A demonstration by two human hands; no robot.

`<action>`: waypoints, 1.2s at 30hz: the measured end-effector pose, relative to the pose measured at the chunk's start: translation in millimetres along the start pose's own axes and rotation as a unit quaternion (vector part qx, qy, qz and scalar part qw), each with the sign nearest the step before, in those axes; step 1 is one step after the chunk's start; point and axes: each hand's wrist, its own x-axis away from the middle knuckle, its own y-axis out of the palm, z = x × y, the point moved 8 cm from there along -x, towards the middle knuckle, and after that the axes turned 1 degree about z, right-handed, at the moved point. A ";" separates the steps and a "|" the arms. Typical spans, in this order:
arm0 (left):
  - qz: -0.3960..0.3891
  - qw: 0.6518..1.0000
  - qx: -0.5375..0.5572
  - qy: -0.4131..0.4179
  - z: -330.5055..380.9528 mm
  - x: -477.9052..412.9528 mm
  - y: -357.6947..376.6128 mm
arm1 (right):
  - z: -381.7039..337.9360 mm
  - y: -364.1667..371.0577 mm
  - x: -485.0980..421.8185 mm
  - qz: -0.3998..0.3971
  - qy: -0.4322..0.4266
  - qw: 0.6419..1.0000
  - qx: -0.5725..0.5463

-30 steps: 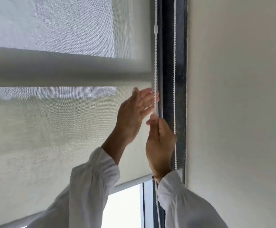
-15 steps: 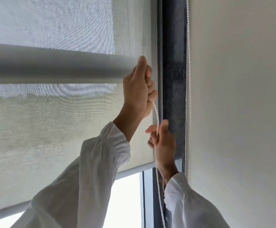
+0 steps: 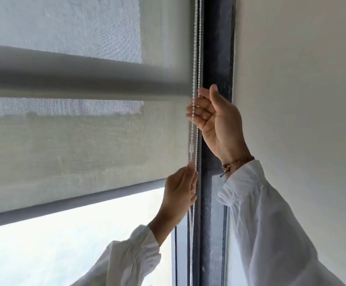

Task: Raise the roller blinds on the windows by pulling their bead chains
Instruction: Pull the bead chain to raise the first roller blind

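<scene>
Left hand [image 3: 180, 190] pinching bead chain [image 3: 195, 58], right hand [image 3: 215, 118] raised — fingers curled

You stand indoors at a window, in a room that could be a home or an office; nothing settles which. A mesh blind [image 3: 81, 145] covers most of the glass [image 3: 68, 240], a dark frame [image 3: 215, 69] meets a plain pale wall [image 3: 296, 83], and only bright sky shows outside.
</scene>
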 end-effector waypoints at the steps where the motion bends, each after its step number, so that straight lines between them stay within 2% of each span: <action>1: -0.003 1.000 -0.006 0.001 -2.5 1.3 -1.5 | 0.0 3.0 -2.2 0.001 0.007 1.000 0.006; 4: -0.018 1.000 -0.013 0.007 -5.5 -2.0 0.8 | 3.7 11.2 -3.1 0.029 0.000 0.999 0.037; 8: -0.051 0.998 -0.031 -0.010 -12.3 -10.6 -2.9 | -8.7 7.5 7.2 0.104 -0.117 0.983 0.093; 11: -0.051 0.993 -0.101 -0.014 -2.1 -25.8 -14.9 | -15.8 -1.6 14.4 0.137 -0.193 0.960 0.152; 15: -0.029 0.996 -0.082 0.017 50.1 -53.0 -15.9 | 3.0 -12.2 35.7 0.188 -0.228 0.919 0.261; 19: -0.043 0.990 -0.105 0.084 111.8 -78.4 5.3 | 40.6 -26.5 59.2 0.199 -0.238 0.907 0.285; 22: -0.042 0.990 -0.093 0.095 128.1 -88.6 22.3 | 62.2 -37.8 74.1 0.212 -0.233 0.902 0.295; 25: 0.052 0.990 -0.064 0.113 117.3 -90.5 20.2 | 77.5 -36.8 86.2 0.192 -0.226 0.901 0.316; 27: 0.102 0.983 -0.061 0.138 109.9 -88.4 16.8 | 86.4 -39.8 86.9 0.177 -0.196 0.916 0.303; 32: 0.118 0.978 -0.014 0.172 107.1 -80.3 8.7 | 104.5 -50.4 72.3 0.127 -0.045 0.979 0.153; 36: 0.114 0.975 -0.049 0.182 99.3 -70.8 8.9 | 82.7 -53.7 49.1 0.118 -0.012 0.986 0.116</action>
